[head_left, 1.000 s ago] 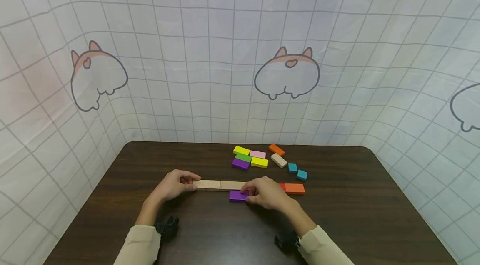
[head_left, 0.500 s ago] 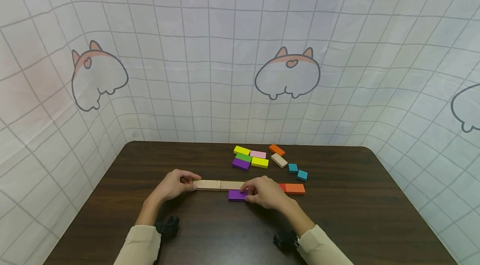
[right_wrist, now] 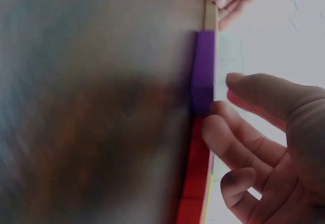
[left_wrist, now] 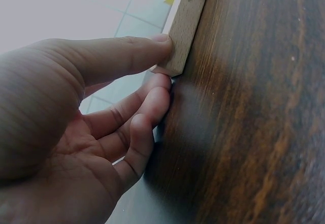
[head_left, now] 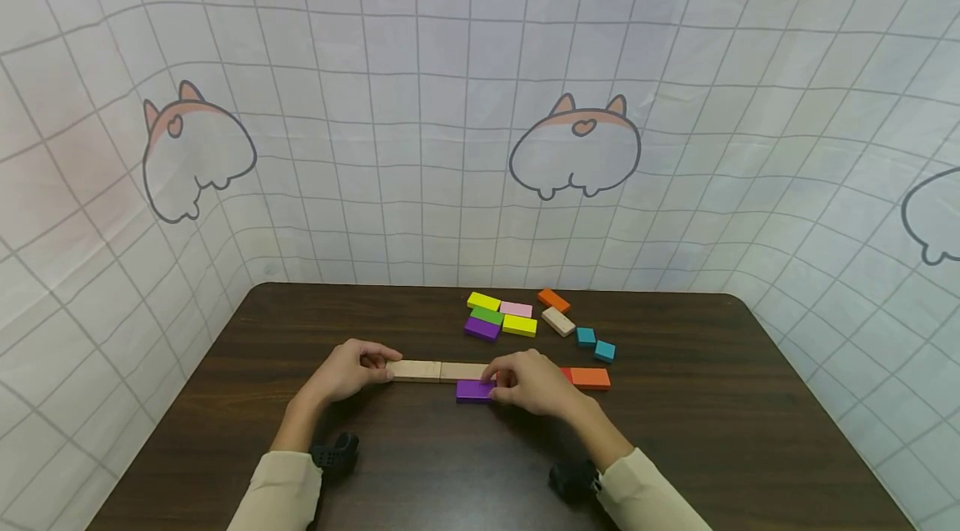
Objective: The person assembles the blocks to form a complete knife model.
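My left hand pinches the outer end of a plain wooden block; in the left wrist view its thumb lies on the block's face, with fingertips at the end. A second plain block continues the row rightward. Along the near side of that row lies a purple block. My right hand is at the purple block's right end. In the right wrist view its fingertips touch near that end, while the thumb stands apart. A red block is partly hidden behind this hand, beside an orange block.
Behind the row lie yellow, green, pink and purple blocks in a cluster. To their right are an orange block, a plain one and two small blue blocks. A patterned cloth surrounds the dark table.
The near purple block has shifted slightly left and away from me, toward the plain blocks, with my right fingers at its end. My left hand has stayed put.
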Available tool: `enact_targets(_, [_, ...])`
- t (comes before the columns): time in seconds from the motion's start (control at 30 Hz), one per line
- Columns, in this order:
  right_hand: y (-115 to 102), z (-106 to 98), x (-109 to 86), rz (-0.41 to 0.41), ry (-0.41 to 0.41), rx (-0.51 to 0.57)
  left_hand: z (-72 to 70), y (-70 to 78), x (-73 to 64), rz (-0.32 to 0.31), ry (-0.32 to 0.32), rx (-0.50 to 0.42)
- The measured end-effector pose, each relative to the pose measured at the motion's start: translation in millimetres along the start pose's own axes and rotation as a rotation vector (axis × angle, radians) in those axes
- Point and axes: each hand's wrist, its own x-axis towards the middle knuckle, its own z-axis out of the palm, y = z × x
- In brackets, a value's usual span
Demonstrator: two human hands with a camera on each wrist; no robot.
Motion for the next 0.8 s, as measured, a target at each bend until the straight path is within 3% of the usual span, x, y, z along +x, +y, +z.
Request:
enact_targets(0.17, [13, -16, 1.7, 0.0, 0.071, 0.048, -0.1, 0.3, -0.1, -0.003, -0.001, -0.006])
enact_targets(0.4, [47, -41, 4.5, 0.124, 0.202, 0.172, 0.9, -0.7, 0.3, -0.016, 0.016, 0.006])
enact_targets(0.57, [73, -54, 4.9, 0.22, 0.304, 0.17, 1.8, -2.6, 0.5, -0.018, 0.012, 0.0])
enact_targets(0.8, [100, -69, 3.6, 0.278, 0.306, 0.133, 0.9, -3.8, 1.8, -0.012, 0.017, 0.0])
